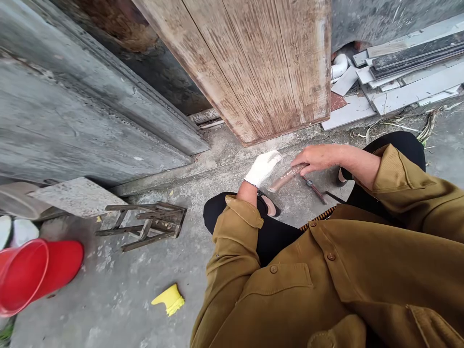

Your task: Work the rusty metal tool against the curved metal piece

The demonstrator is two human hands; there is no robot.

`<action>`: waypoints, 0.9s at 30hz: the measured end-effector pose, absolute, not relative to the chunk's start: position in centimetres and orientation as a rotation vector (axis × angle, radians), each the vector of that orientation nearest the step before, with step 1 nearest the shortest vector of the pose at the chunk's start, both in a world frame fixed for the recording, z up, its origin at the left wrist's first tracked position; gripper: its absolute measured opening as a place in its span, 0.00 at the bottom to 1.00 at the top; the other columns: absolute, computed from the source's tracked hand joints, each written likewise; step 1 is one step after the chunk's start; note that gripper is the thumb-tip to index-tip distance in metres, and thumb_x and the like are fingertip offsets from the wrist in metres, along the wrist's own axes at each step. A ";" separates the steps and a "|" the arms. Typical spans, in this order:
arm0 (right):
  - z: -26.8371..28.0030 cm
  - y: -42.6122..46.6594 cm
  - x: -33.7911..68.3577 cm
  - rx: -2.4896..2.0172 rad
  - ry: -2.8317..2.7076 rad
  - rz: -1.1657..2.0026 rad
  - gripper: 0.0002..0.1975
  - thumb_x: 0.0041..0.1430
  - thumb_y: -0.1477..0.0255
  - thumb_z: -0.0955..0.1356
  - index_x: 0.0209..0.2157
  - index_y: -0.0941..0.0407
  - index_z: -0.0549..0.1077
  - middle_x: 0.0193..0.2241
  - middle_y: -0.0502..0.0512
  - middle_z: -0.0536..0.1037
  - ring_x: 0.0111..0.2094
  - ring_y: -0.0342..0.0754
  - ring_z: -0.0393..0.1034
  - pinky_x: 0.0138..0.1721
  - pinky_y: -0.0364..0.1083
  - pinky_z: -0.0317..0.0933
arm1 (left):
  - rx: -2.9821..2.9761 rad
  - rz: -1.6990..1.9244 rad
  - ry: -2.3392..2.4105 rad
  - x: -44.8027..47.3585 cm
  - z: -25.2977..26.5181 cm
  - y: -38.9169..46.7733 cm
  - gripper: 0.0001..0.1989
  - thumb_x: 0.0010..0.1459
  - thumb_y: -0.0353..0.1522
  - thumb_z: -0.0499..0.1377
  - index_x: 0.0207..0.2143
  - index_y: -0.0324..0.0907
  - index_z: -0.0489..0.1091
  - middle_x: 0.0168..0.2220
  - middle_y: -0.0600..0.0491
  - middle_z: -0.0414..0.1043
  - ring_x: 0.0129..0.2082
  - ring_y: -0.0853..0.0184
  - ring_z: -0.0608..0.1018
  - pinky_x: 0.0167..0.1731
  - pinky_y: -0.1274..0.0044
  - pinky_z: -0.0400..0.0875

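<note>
Gripping a brown cylindrical rod (286,179) in the bare right hand (319,157)
Its long axis slants leftward, free end near the white-gloved left hand (263,167), whose fingers' grip I cannot tell.

The right hand (316,157) covers one end of the brown stick (284,180). Whether the gloved left hand (262,167) pinches anything is too small to tell. The top edge cuts off the wooden door (257,67), the left edge the red bucket (62,265), and the right edge the boards (409,94).
</note>
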State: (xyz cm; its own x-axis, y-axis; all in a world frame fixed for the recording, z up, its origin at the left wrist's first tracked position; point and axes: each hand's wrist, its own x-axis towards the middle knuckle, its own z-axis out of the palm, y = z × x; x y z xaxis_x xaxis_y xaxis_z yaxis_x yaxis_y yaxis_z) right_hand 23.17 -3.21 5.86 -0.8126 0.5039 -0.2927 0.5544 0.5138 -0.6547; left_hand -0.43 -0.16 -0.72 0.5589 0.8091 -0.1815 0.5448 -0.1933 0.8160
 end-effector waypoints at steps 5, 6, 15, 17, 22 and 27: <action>5.8 -3.1 23.3 1.435 2.848 -1.045 0.15 0.64 0.65 0.67 0.47 0.58 0.75 0.41 0.59 0.78 0.40 0.50 0.69 0.40 0.45 0.54 | 1.927 0.263 1.044 1.3 -1.8 -2.2 0.17 0.68 0.41 0.53 0.37 0.38 0.75 0.34 0.46 0.77 0.41 0.60 0.75 0.44 0.69 0.69; 5.4 -3.0 23.2 1.507 2.823 -0.993 0.16 0.64 0.65 0.67 0.49 0.59 0.74 0.42 0.60 0.78 0.41 0.51 0.69 0.41 0.45 0.54 | 1.939 0.238 1.023 1.6 -1.9 -2.6 0.16 0.68 0.40 0.54 0.39 0.37 0.75 0.36 0.45 0.77 0.43 0.59 0.76 0.45 0.68 0.70; 2.4 -1.7 22.8 1.689 2.473 -0.559 0.21 0.67 0.64 0.64 0.54 0.62 0.70 0.50 0.68 0.76 0.48 0.59 0.72 0.44 0.49 0.59 | 1.968 0.111 0.939 2.8 -1.9 -4.1 0.14 0.67 0.37 0.55 0.39 0.37 0.76 0.40 0.46 0.77 0.42 0.62 0.78 0.46 0.71 0.72; 2.4 -1.4 22.9 1.685 2.418 -0.483 0.21 0.67 0.65 0.64 0.55 0.65 0.70 0.49 0.72 0.76 0.48 0.61 0.72 0.43 0.50 0.59 | 1.973 0.081 0.883 3.0 -1.7 -4.4 0.15 0.66 0.37 0.55 0.32 0.39 0.76 0.33 0.49 0.77 0.37 0.63 0.78 0.43 0.73 0.71; 2.3 -1.5 22.9 1.424 2.218 -0.557 0.17 0.62 0.69 0.69 0.48 0.65 0.77 0.45 0.72 0.78 0.44 0.59 0.74 0.38 0.49 0.60 | 1.991 0.135 0.870 2.3 -0.8 -3.4 0.15 0.65 0.39 0.53 0.32 0.42 0.75 0.33 0.49 0.77 0.35 0.62 0.76 0.43 0.71 0.69; 3.7 -2.8 22.8 0.891 2.318 -1.066 0.11 0.56 0.68 0.71 0.40 0.57 0.79 0.34 0.55 0.79 0.35 0.48 0.71 0.33 0.44 0.55 | 1.861 0.244 1.009 1.1 -0.5 -1.9 0.14 0.62 0.43 0.57 0.33 0.43 0.74 0.31 0.49 0.76 0.37 0.60 0.75 0.41 0.69 0.70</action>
State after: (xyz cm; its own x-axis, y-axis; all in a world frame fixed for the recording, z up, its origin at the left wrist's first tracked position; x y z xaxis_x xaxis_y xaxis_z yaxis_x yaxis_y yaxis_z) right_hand 22.84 -2.83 3.68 -0.6980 0.3711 -0.6124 0.7064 0.4967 -0.5042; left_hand 1.09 -1.93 -0.46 0.6369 0.7299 -0.2482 0.5362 -0.1881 0.8229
